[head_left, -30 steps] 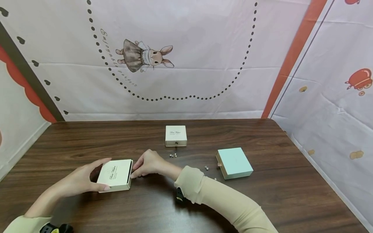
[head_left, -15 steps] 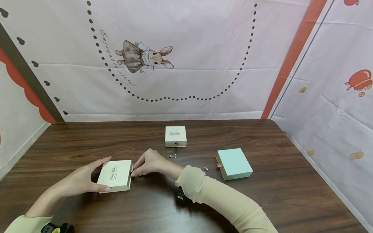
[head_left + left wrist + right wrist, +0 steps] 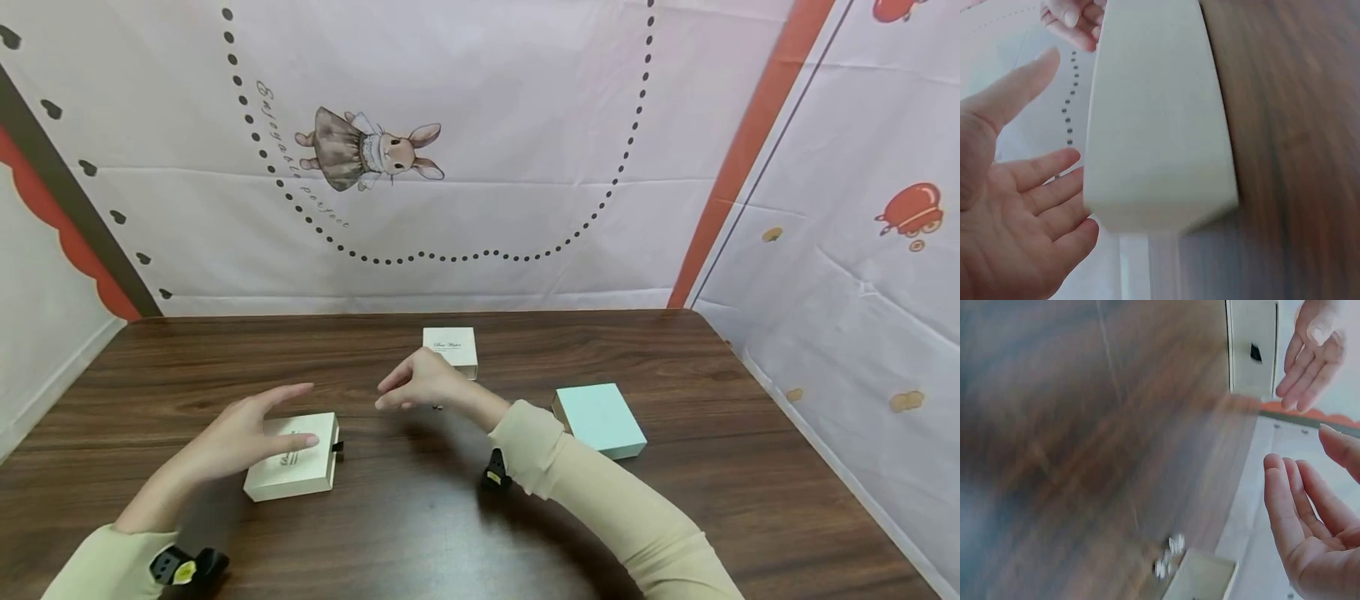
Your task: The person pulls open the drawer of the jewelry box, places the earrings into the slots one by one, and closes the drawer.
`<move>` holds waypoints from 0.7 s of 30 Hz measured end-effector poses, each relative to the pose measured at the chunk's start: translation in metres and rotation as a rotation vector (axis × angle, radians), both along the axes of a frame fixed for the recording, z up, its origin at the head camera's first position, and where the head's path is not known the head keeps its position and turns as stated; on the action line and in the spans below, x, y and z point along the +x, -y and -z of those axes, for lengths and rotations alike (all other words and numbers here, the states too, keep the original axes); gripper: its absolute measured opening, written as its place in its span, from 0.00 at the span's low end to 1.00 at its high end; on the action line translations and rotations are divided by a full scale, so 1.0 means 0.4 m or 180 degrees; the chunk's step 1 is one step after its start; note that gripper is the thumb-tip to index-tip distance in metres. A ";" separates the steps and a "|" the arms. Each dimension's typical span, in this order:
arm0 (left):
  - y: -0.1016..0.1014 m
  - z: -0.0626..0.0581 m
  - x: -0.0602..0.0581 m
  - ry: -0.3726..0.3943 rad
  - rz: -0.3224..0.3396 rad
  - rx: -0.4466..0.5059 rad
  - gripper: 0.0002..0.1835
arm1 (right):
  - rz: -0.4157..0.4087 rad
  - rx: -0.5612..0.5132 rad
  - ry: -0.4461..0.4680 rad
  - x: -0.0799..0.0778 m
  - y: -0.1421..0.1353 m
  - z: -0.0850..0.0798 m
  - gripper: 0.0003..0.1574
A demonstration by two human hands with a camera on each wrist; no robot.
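Note:
A cream drawer box [image 3: 292,477] with printed lettering sits at the left of the table, its black pull tab [image 3: 339,450] sticking out of the right side. My left hand [image 3: 240,437] hovers over this box with thumb and fingers spread, gripping nothing. In the left wrist view the box's pale side [image 3: 1160,125] lies beside the open palm. My right hand [image 3: 427,382] is in the air to the right of the box, fingers loosely bent and thumb apart from them. The right wrist view shows nothing between its fingers [image 3: 1282,506].
Behind my right hand stands a smaller cream box [image 3: 456,340]. Small shiny silver pieces [image 3: 1175,545] lie in front of it, mostly hidden by the hand in the head view. A light teal box [image 3: 602,419] is farther right. A printed cloth [image 3: 525,125] hangs behind the table.
My right hand has let go of the box's tab and moved up and to the right. My left hand has released the box sides and lifted above it. The drawer sits flush.

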State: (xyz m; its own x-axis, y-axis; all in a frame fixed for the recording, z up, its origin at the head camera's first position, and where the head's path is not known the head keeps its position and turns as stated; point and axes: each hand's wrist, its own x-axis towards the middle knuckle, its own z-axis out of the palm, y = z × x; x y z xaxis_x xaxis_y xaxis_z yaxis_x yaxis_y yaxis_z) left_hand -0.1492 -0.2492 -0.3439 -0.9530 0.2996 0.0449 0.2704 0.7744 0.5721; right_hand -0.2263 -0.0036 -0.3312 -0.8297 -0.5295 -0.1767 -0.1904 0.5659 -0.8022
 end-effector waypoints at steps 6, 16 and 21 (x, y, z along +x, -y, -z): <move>-0.063 -0.008 -0.029 -0.0076 0.0036 0.0144 0.35 | 0.0099 -0.0028 -0.0096 -0.027 -0.041 -0.011 0.17; -0.162 -0.008 -0.074 0.0135 0.0144 0.0425 0.29 | 0.0255 -0.0002 -0.0355 -0.061 -0.094 -0.036 0.15; -0.218 -0.008 -0.105 0.0077 0.0099 0.0414 0.25 | 0.0359 -0.0171 -0.0292 -0.082 -0.124 -0.042 0.18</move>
